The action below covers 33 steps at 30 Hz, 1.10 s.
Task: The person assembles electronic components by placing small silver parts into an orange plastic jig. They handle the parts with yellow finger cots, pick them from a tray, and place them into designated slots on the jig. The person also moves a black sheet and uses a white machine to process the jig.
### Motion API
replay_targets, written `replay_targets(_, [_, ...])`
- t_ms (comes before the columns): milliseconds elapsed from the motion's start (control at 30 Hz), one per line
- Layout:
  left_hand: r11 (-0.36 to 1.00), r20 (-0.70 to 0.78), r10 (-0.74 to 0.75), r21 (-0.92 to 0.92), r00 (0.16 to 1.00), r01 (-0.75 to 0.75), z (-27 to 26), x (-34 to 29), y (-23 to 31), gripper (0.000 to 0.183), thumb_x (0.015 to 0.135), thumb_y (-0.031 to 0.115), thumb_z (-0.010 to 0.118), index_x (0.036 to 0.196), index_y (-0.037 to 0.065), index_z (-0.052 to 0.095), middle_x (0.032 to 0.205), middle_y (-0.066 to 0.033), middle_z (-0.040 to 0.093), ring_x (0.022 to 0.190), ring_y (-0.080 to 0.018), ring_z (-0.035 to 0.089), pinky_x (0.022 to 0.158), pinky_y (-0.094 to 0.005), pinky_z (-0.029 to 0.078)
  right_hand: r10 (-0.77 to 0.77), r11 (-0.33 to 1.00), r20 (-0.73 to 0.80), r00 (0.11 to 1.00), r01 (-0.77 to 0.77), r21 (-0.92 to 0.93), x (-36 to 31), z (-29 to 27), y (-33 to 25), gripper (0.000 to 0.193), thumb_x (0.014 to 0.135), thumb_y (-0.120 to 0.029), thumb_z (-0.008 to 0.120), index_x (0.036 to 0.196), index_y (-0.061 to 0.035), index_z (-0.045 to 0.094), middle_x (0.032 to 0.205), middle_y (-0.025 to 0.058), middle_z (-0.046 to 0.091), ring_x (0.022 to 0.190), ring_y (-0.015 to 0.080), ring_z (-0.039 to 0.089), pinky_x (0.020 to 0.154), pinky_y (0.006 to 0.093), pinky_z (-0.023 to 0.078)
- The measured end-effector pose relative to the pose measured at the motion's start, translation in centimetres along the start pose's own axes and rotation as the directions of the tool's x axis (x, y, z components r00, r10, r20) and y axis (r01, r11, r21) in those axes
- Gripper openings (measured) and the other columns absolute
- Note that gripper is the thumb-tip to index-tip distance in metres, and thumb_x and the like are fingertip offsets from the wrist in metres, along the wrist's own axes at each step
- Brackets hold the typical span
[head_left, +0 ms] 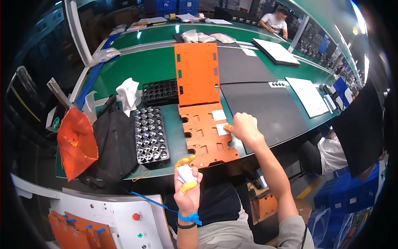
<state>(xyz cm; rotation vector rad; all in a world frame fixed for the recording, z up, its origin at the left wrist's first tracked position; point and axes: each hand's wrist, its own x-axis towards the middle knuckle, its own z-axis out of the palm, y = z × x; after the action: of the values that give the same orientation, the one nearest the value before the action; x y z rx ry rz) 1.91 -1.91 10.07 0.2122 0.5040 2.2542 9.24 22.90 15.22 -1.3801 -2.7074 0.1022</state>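
White plates [185,174] (small) between left fingers [188,187]

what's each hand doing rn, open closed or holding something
Left hand: closed, holding small white pieces.
Right hand: fingers curled, a covered fingertip at a white square on the orange tray; grip can't be told.

L hand [189,191] holds wht pcs [185,174]; R hand [247,127] touches wht sq [222,130] on orange 2-panel fixture [207,143]; blk tray [168,155] w/ round pcs [154,148] to its L
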Motion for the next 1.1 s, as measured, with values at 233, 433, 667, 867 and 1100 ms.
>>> replay_targets(233, [1.000,-0.086,0.000,0.007,0.996,0.000,-1.8,-1.1,2.1,0.062,0.076,-0.003,0.058,0.137,0.005,0.047,0.131,-0.0138,0.052,0.098,-0.0224,0.049,0.082,-0.0346,0.042,-0.257,0.917,-0.068,0.964,0.265,0.298,-2.8,-1.2,-10.5,0.037,0.090,-0.034,0.072,0.076,0.0003,0.073,0.067,0.0178,0.067,0.068,0.0361,0.069,0.063,0.0439,0.053])
replay_targets(433, [0.997,-0.088,-0.023,0.070,0.996,0.030,-3.1,-1.0,3.0,0.055,0.094,0.017,0.063,0.144,0.005,0.042,0.127,-0.0148,0.054,0.096,-0.0208,0.054,0.081,-0.0338,0.045,-0.489,0.752,-0.153,0.859,0.504,0.425,-2.0,1.0,-15.2,0.030,0.086,-0.030,0.074,0.087,-0.0001,0.074,0.086,0.0167,0.070,0.081,0.0344,0.069,0.070,0.0446,0.053])
replay_targets(667, [0.991,-0.132,0.010,0.132,0.991,0.007,-4.3,-1.2,3.2,0.055,0.098,0.037,0.060,0.141,0.007,0.043,0.106,-0.0085,0.057,0.084,-0.0160,0.054,0.071,-0.0305,0.042,-0.606,0.690,-0.042,0.794,0.552,0.468,-2.9,1.2,-16.9,0.035,0.079,-0.033,0.080,0.082,0.0013,0.074,0.078,0.0187,0.069,0.070,0.0361,0.068,0.064,0.0448,0.052])
replay_targets(867, [0.987,-0.149,0.039,0.159,0.988,-0.015,-4.8,-1.5,2.9,0.057,0.099,0.043,0.058,0.139,0.004,0.045,0.105,-0.0063,0.056,0.080,-0.0133,0.050,0.067,-0.0283,0.039,-0.612,0.717,-0.061,0.788,0.586,0.378,-3.4,1.5,-17.6,0.036,0.076,-0.033,0.082,0.081,0.0012,0.073,0.081,0.0176,0.069,0.072,0.0355,0.068,0.063,0.0441,0.052])
replay_targets(1100, [0.985,-0.124,-0.006,0.170,0.992,0.027,-4.9,-1.6,2.7,0.064,0.101,0.048,0.054,0.141,-0.001,0.046,0.104,-0.0052,0.056,0.073,-0.0105,0.043,0.061,-0.0249,0.034,-0.556,0.723,-0.117,0.823,0.549,0.420,-4.2,1.4,-16.8,0.030,0.077,-0.028,0.080,0.084,0.0001,0.073,0.084,0.0151,0.067,0.074,0.0335,0.068,0.063,0.0422,0.052])
